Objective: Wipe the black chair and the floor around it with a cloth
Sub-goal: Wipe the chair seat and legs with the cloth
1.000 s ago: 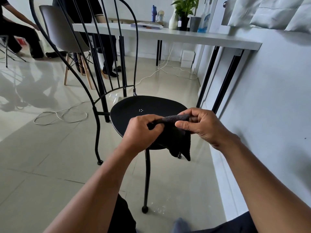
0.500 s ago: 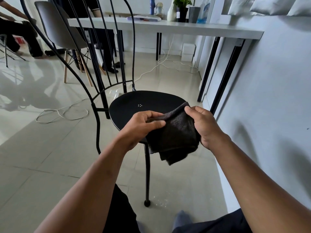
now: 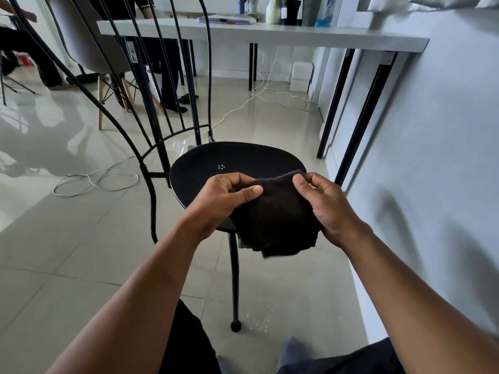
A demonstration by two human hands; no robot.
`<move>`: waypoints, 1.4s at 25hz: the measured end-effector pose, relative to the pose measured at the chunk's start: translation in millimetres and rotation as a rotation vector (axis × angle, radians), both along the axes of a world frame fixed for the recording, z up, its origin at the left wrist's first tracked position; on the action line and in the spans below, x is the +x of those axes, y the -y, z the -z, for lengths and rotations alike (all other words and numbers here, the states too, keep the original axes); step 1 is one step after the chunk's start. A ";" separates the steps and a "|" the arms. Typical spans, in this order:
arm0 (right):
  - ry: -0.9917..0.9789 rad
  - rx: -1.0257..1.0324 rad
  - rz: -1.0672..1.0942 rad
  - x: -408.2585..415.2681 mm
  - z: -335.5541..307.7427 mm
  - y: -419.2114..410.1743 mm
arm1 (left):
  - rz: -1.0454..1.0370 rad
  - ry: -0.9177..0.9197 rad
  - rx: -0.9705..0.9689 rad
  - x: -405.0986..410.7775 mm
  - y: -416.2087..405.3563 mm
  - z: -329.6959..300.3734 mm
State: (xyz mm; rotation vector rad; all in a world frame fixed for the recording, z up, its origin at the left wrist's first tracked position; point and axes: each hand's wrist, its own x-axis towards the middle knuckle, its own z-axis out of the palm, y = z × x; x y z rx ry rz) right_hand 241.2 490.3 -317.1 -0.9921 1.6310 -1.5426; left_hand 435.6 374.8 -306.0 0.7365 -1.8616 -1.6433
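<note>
Bright daylight is filling a sharp, wide-angle view.
Light is coming from the far left, glaring white off the glossy floor tiles (image 3: pixel 40 122), which are mirroring the seated people. Soft shadows of the arms are falling on the right wall (image 3: pixel 432 184). Straight lines are bowing toward the edges; the curtain (image 3: pixel 445 1) at top right is blurring slightly.

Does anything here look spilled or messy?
Yes: small pale specks lie scattered on the floor beside the chair's front foot, like crumbs or droplets. A loose white cable also sprawls left of the chair.
</note>
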 end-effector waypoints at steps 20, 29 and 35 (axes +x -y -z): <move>-0.126 -0.040 0.392 138.3 127.2 5.7 | -0.160 0.441 -0.770 34.0 -2.3 66.0; -0.172 -0.099 0.032 145.0 157.1 20.4 | -0.042 0.469 -0.722 42.2 -2.3 77.7; -0.576 -0.085 0.142 146.1 189.8 -0.6 | -0.048 0.555 -1.009 35.8 -18.4 92.1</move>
